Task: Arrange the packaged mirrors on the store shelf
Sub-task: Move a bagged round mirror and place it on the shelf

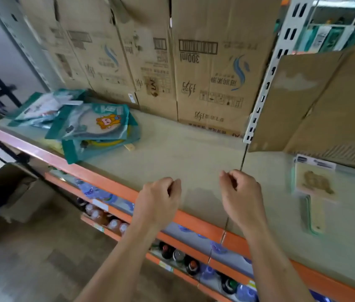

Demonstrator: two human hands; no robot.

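Left hand (158,198): grip curled in, nothing held.
Right hand (240,192): grip likewise curled and empty.
Mirrors (89,125): round, sealed in glossy teal plastic packets, heaped on matte beige shelf (183,153).

I read the shelf (189,153) top as dull beige, and its front lip as orange, paling to pink at the left end. On the shelf's left end the packaged mirrors (94,125) are teal-bordered, the top one printed with an orange-yellow cartoon animal. At the shelf's back the cardboard boxes (213,68) are brown with black barcodes and blue swirls. On the shelf's right end the hand mirror pack (313,186) is cream with a tan figure and mint edging.
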